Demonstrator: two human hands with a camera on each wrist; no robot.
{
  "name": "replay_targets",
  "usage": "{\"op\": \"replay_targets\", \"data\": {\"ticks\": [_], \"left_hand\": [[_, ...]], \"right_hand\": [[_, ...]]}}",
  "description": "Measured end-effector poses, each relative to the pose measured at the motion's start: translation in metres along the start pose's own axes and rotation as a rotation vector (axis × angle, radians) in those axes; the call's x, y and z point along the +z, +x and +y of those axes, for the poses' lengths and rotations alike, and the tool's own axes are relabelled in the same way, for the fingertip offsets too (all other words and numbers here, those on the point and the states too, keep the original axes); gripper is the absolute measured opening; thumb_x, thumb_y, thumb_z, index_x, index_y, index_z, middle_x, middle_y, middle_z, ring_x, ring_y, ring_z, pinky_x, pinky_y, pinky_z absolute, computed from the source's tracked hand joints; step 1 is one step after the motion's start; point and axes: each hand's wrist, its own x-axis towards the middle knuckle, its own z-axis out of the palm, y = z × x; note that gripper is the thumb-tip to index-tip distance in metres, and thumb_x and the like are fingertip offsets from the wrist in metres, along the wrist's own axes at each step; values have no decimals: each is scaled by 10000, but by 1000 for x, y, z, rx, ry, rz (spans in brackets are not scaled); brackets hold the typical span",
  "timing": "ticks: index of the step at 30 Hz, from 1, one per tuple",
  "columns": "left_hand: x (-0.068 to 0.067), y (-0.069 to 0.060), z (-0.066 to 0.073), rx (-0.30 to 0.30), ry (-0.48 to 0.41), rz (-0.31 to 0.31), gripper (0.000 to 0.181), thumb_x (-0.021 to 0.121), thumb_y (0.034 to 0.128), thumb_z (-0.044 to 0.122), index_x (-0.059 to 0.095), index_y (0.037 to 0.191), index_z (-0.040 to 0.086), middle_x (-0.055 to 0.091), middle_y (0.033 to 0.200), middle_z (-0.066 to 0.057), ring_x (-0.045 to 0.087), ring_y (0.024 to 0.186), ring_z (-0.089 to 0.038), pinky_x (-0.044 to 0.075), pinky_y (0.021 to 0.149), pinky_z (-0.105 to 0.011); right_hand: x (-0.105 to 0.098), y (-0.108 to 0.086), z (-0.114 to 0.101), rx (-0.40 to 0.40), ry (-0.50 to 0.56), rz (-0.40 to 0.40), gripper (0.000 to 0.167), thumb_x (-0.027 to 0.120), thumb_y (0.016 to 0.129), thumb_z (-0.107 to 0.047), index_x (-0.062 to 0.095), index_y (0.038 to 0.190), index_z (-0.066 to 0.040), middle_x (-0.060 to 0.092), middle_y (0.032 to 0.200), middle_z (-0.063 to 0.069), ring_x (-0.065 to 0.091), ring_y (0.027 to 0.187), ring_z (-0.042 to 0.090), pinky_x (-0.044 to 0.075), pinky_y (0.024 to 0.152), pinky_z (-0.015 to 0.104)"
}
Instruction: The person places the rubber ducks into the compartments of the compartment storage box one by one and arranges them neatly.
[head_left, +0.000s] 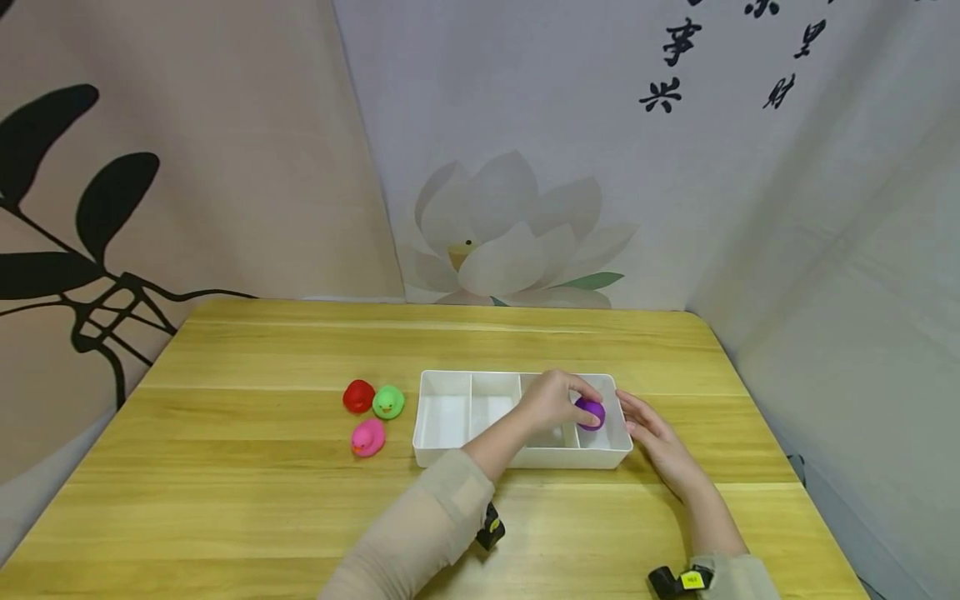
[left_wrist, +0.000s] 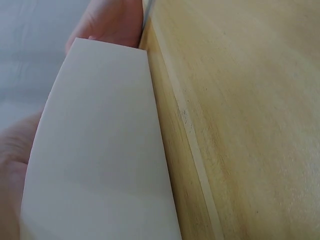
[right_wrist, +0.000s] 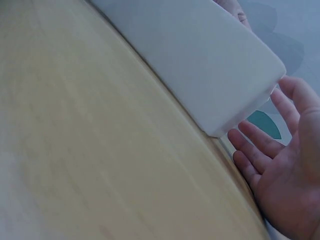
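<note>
In the head view my left hand (head_left: 551, 400) reaches over the white divided box (head_left: 480, 457). Its thumb and fingers pinch a round purple toy (head_left: 591, 414) inside the rightmost compartment. Part of the toy is covered by the fingers, and whether it touches the box floor I cannot tell. My right hand (head_left: 663, 442) is at the box's right end, fingertips against the outer wall. The right wrist view shows the fingers of that hand (right_wrist: 290, 185) loosely extended beside the box corner. In the left wrist view the box's side wall (left_wrist: 100, 140) hides most of the left hand.
Left of the box lie a green toy duck (head_left: 388, 402), a pink toy duck (head_left: 368, 437) and a red toy (head_left: 358, 397). They are grouped on the wooden table (head_left: 225, 500). A printed curtain (head_left: 525, 125) hangs behind the table's far edge.
</note>
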Motion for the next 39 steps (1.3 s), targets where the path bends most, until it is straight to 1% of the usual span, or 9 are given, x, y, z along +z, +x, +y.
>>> {"op": "replay_targets", "data": {"ticks": [3,8,13,15,20,26,28,35,39], "left_hand": [[4,1,0,-14,11,-4,263,863,709,217,777,957,195,708,962,119,601,1000,-54,426,874,-211],[11,3,-1,-32,13,13,240,870,699,200,782,922,192,708,913,134,589,987,-45,418,866,-202],[14,4,0,-38,59,31,250,872,696,202,781,929,199,711,910,134,591,1003,-50,413,870,-194],[16,5,1,-34,81,30,258,875,693,200,781,933,194,713,907,130,595,975,-36,416,839,-177],[19,7,2,-59,128,33,263,881,682,200,785,927,196,714,871,134,577,829,14,415,712,-143],[19,7,6,-114,181,35,268,886,673,213,786,921,225,710,854,152,564,791,20,411,668,-150],[19,7,7,-123,188,29,274,889,669,217,785,922,230,709,854,155,564,792,19,412,667,-154],[18,7,8,-132,194,7,290,893,662,220,784,931,230,707,851,159,551,779,27,409,671,-159],[17,6,7,-115,189,8,295,892,664,227,782,938,220,707,861,156,563,803,16,412,687,-156]], "right_hand": [[0,-1,0,1,3,-1,471,420,1028,-109,295,1470,0,447,1394,130,479,1192,66,410,937,217],[0,-1,-1,18,7,0,483,437,1027,-135,297,1474,-15,436,1409,115,463,1212,64,404,948,215],[0,-1,-2,21,-7,2,494,446,1026,-155,296,1480,-31,432,1416,99,457,1215,55,394,950,204],[0,-1,-2,16,-9,5,495,450,1024,-147,298,1478,-25,435,1417,89,456,1216,53,391,950,200],[1,-2,-3,19,7,1,497,449,1024,-146,293,1478,-16,435,1417,69,449,1222,59,389,956,206],[3,-1,-4,39,4,1,500,448,1026,-163,291,1482,-31,385,1442,185,448,1219,58,390,951,204],[2,-1,-4,35,6,4,499,449,1025,-156,293,1481,-26,390,1441,178,449,1219,58,389,952,201],[1,0,-2,5,-8,6,481,430,1027,-118,290,1466,20,332,1431,311,452,1215,47,386,948,182],[2,0,-2,14,-11,7,487,437,1027,-133,292,1468,13,363,1431,267,451,1218,54,389,949,189]]}}
